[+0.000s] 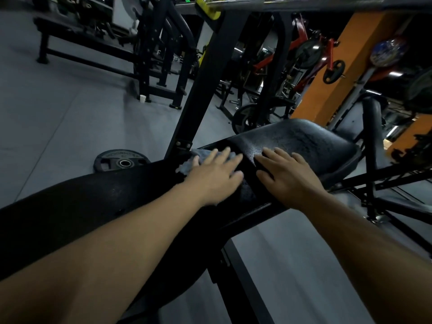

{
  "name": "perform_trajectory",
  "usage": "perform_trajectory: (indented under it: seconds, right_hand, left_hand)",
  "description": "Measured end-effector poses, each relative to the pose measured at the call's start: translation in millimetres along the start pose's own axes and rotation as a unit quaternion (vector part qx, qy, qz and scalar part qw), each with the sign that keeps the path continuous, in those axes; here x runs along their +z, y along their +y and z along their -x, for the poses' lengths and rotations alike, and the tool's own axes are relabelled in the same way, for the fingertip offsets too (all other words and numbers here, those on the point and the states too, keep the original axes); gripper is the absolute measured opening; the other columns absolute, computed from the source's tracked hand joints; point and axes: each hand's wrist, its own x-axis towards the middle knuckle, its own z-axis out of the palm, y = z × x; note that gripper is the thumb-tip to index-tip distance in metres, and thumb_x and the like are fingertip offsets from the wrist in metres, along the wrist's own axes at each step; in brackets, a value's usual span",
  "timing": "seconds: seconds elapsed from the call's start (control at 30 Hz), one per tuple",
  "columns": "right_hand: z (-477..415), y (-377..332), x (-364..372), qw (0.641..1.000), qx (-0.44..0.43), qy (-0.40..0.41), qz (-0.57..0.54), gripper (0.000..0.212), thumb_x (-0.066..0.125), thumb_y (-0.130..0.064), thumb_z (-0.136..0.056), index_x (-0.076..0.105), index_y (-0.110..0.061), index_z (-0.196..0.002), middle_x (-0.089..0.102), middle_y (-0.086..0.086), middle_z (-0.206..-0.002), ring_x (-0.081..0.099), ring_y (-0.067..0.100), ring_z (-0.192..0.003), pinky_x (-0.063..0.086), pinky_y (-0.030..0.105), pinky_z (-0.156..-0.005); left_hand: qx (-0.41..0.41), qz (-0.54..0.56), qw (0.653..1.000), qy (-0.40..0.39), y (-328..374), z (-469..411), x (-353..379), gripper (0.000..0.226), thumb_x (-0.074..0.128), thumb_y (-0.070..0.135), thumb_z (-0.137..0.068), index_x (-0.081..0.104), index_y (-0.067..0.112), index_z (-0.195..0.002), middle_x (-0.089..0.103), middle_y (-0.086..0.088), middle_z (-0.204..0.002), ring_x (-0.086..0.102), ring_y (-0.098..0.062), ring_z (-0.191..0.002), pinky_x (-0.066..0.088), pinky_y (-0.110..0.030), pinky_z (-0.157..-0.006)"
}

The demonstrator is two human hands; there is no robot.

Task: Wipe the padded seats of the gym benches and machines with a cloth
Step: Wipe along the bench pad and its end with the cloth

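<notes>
The left hand (215, 174), fingers straight and spread, presses the grey cloth (187, 166) flat onto the long black pad (93, 202), just beside the seat (315, 141). The right hand (285, 174) rests flat, fingers straight, on the seat's near edge. A weight plate (121, 160) lies on the floor (58, 113).

Grey floor (58, 108), orange pillar (360, 43) (dim light), black racks (152, 54) behind.

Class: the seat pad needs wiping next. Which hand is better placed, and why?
The left hand: it presses flat on the grey cloth, right beside the seat pad. The right hand rests bare on that pad, with no cloth under it.
</notes>
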Motion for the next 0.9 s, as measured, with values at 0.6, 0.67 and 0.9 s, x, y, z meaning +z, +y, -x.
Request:
perform_trajectory:
  seconds: [0.6,0.67,0.9]
  right_hand:
    - [-10.0,30.7,-6.3,0.997,-0.022,-0.064,-0.034,0.057,0.027,-0.061,-0.101,0.029,-0.041,-0.154,0.021,-0.012,-0.164,0.014,0.013,-0.152,0.013,0.038,-0.121]
    - [-11.3,40.0,-6.7,0.998,0.006,-0.053,-0.027,0.061,0.026,-0.066,-0.098,0.027,-0.041,-0.154,0.019,-0.011,-0.165,0.011,0.013,-0.153,0.01,0.039,-0.122]
    - [-12.0,47.5,-9.0,0.996,0.035,0.037,-0.072,0.042,0.042,-0.038,-0.102,0.053,-0.033,-0.141,0.047,-0.01,-0.15,0.041,0.013,-0.137,0.034,0.033,-0.106]
  left_hand:
    - [0.144,-0.008,0.99,-0.002,-19.9,6.7,5.3,0.057,0.018,0.054,-0.101,0.008,0.042,-0.156,0.0,0.014,-0.166,-0.01,-0.004,-0.151,-0.003,-0.035,-0.123]
    - [0.101,-0.005,0.995,-0.009,-16.0,-13.3,0.7,0.053,0.018,0.057,-0.102,0.01,0.049,-0.154,0.0,0.015,-0.166,-0.01,-0.006,-0.151,-0.003,-0.043,-0.123]
    - [0.177,-0.04,0.983,0.013,31.9,-13.1,10.8,0.052,0.023,0.047,-0.105,0.007,0.046,-0.155,-0.002,0.014,-0.166,-0.009,-0.012,-0.152,-0.005,-0.047,-0.12]
